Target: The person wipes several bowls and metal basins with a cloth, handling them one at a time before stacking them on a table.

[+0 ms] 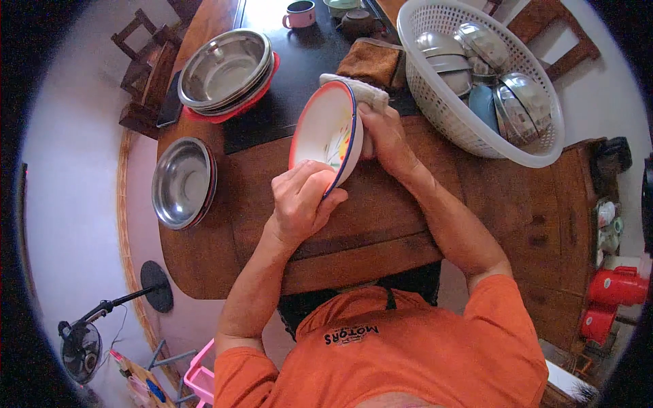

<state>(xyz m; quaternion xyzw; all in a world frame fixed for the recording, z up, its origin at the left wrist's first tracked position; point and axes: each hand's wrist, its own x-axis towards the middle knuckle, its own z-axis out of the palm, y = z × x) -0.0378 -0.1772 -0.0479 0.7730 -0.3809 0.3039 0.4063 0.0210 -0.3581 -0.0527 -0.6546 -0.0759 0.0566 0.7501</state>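
Note:
A white enamel bowl [325,126] with a red and blue rim and a flower pattern inside is held up, tilted on its side, above the wooden table. My left hand [303,202] grips its near rim, fingers inside and thumb on the outer edge. Around the bowl's right side, my right hand [386,139] presses a pale cloth [360,92] against the outside and the far rim. That hand's fingertips are partly hidden behind the bowl.
Stacked steel basins [228,64] and smaller steel bowls [182,183] stand at left on the table [265,258]. A white perforated basket [415,88] with several steel bowls is at right. Beyond my hands lie a folded brown cloth [371,62] and a pink mug [299,15].

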